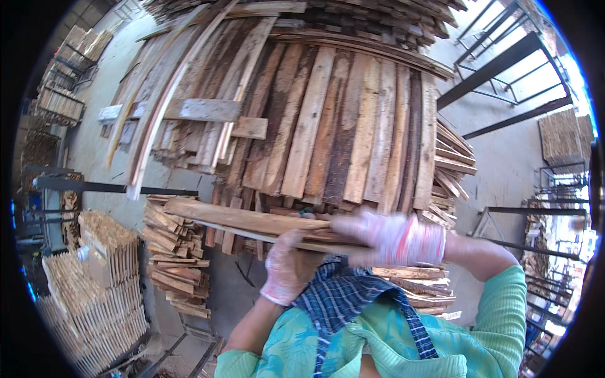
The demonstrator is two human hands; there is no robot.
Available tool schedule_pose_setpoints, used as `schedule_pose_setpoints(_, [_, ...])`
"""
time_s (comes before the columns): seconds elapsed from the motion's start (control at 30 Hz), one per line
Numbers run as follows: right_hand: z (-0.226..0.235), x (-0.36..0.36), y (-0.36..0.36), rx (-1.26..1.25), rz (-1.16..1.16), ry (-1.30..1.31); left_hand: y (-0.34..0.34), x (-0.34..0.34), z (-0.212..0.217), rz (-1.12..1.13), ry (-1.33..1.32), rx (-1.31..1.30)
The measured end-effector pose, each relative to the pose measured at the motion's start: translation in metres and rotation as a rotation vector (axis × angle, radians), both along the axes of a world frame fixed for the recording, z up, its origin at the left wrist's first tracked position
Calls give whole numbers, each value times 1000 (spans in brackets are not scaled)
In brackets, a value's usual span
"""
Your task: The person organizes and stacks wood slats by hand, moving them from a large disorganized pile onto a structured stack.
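Narrow wooden boards [242,218] lie crosswise in front of me, their left ends reaching past a stack of offcuts. My left hand [283,269], in a white and pinkish work glove, grips them from the near side with the thumb at their edge. At their right end is my right hand [394,239], gloved the same way; motion smears its fingers, so their hold is unclear. Just beyond, a row of rough planks [340,126] with bark stains lies side by side on a pile, pointing away from me.
Loose long slats [183,88] lie at an angle over the pile's left side, with a pale crosspiece [208,109]. Short offcuts [176,252] are stacked at the near left, others [416,286] at the right. Dark metal bars [491,69] stick out at the right. Bundled slats [94,296] stand lower left.
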State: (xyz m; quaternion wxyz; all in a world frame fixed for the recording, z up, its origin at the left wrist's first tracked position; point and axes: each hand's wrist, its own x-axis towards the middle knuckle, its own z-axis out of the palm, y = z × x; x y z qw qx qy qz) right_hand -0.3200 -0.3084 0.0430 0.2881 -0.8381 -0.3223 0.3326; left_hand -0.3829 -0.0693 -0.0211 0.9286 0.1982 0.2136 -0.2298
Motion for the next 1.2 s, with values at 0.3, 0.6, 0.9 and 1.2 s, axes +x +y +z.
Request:
schedule_pose_setpoints(0.3, [-56,30,-15,-213,19,-1090,56,40,-37,66,-271,732])
schedule_pose_setpoints(0.6, [-28,73,-11,-265,-14,-401,90,87,-52,277,-47,851])
schedule_pose_setpoints(0.9, [-51,45,0,-256,-102,-849,100,99,-4,17,61,970])
schedule_pose_setpoints(1.2, [-73,37,6,-268,-162,-1001,133,112,9,-446,47,1256])
